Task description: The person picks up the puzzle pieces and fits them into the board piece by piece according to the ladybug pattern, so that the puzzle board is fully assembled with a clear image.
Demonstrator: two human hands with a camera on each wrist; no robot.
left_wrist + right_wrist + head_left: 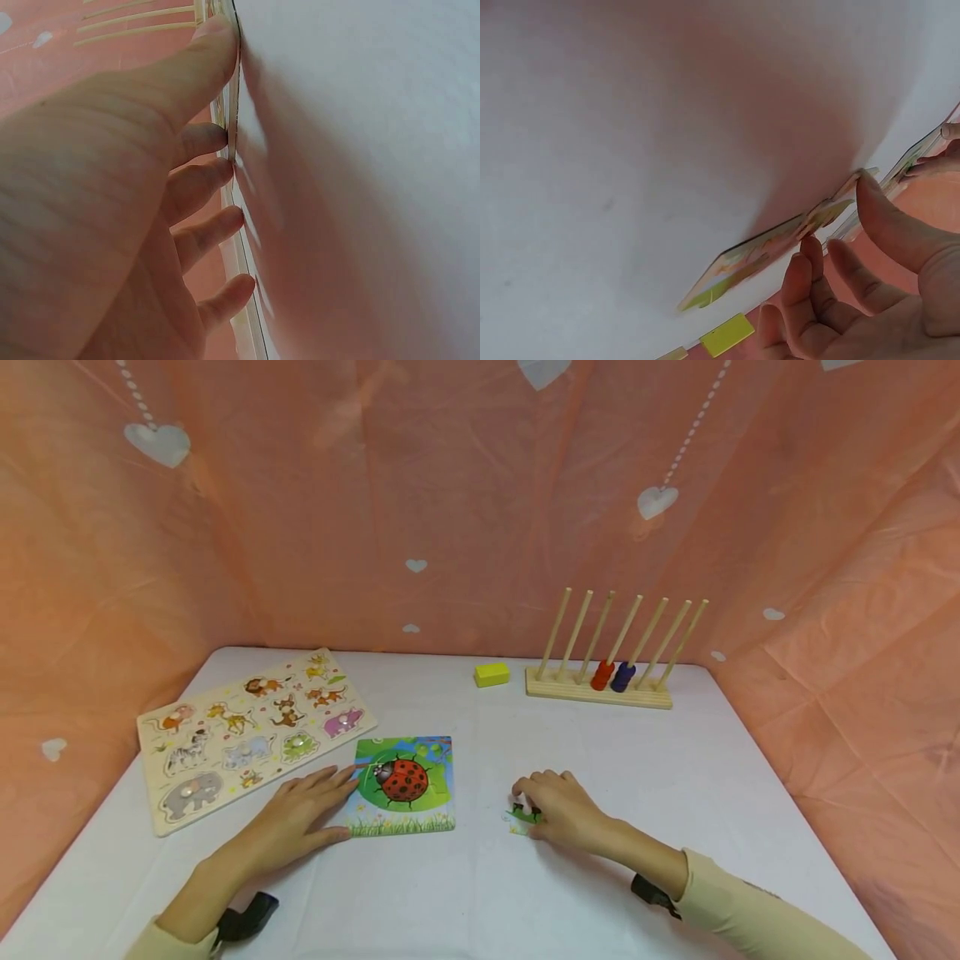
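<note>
A square ladybug puzzle (438, 802) lies flat on the white table, its picture facing up. My left hand (303, 810) rests at the puzzle's left side with fingers spread and fairly straight. In the left wrist view, the fingertips (238, 217) meet the puzzle's thin edge. To the right of the puzzle, my right hand (562, 810) pinches a small puzzle piece (519, 827) with green and dark patches between thumb and fingers. The right wrist view shows the thumb (877, 206) on one end of this piece (831, 214); the fingers partly hide it.
An animal peg puzzle board (281, 739) lies at the left, close behind my left hand. A yellow block (492, 675) sits near the back edge. At back right stands a wooden peg rack (551, 687) with red beads (602, 676) and purple beads (623, 677).
</note>
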